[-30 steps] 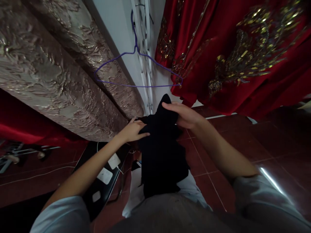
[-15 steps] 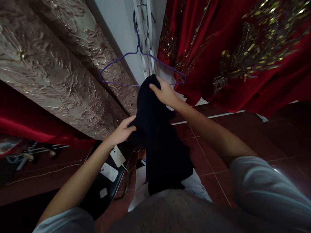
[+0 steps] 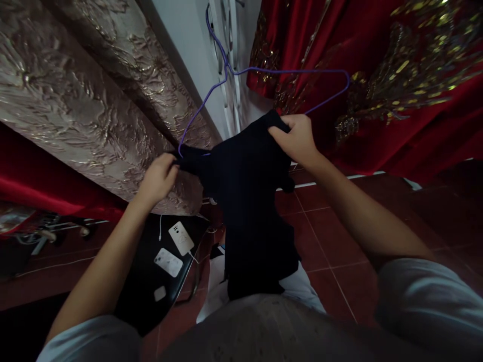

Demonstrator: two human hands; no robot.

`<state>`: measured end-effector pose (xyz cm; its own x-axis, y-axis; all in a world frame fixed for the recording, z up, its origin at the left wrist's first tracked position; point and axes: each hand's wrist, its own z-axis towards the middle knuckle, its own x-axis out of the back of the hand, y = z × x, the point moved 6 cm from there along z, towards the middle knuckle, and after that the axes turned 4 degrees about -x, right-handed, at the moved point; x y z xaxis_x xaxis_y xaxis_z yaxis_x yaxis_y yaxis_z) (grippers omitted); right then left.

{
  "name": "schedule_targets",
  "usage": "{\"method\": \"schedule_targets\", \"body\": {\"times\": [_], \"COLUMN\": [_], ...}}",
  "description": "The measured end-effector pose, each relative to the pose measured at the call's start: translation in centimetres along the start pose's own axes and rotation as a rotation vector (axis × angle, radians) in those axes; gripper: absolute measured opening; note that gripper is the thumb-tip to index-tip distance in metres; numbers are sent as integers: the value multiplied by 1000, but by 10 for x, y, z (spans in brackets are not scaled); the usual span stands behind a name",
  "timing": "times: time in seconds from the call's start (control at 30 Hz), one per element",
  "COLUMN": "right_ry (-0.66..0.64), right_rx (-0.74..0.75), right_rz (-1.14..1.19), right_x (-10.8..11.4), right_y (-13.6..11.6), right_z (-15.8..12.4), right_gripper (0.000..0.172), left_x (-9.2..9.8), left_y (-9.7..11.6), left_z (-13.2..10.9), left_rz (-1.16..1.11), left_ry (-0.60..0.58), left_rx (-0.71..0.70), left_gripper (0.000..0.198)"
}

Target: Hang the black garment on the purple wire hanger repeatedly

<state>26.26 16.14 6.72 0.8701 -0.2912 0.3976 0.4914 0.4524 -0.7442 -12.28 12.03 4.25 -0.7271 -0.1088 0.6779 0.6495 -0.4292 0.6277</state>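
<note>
A dark navy shirt (image 3: 247, 191) is stretched between my hands, its lower part hanging over my lap. My left hand (image 3: 158, 176) pinches one shoulder or neck edge. The left end of a purple hanger (image 3: 260, 69) reaches down to that edge, and part of its bottom bar is hidden by the cloth. My right hand (image 3: 300, 138) grips the opposite upper edge between thumb and fingers. Tilted, the hanger hangs from a white metal rack (image 3: 229, 80); its right end sticks out above my right hand, outside the shirt.
Red cloth with gold sequins (image 3: 396, 90) hangs at the right, and a textured beige cloth (image 3: 94, 105) at the left. Two phones, one a white phone (image 3: 181, 239) on a cable, and a small white case (image 3: 160, 293) lie on a black table (image 3: 132, 296). The floor (image 3: 332, 241) is red tile.
My hands have moved apart, spreading the shirt's top wide. The hanger has tilted, its left end dropping to the cloth at my left hand and its right end swinging up and right.
</note>
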Motion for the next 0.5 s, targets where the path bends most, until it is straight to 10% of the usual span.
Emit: {"method": "schedule_targets", "body": {"times": [0.33, 0.5], "right_ry": [-222, 25], "right_rx": [-83, 124], "right_rz": [239, 30], "right_x": [-26, 33], "right_y": [-19, -32], "right_z": [-35, -28], "right_gripper": [24, 41], "left_x": [-2, 2], "left_y": [85, 81], "left_z": [73, 92], "left_rz": [-185, -109], "left_ry": [212, 179], "left_rx": [-244, -341], "left_gripper": [34, 35]}}
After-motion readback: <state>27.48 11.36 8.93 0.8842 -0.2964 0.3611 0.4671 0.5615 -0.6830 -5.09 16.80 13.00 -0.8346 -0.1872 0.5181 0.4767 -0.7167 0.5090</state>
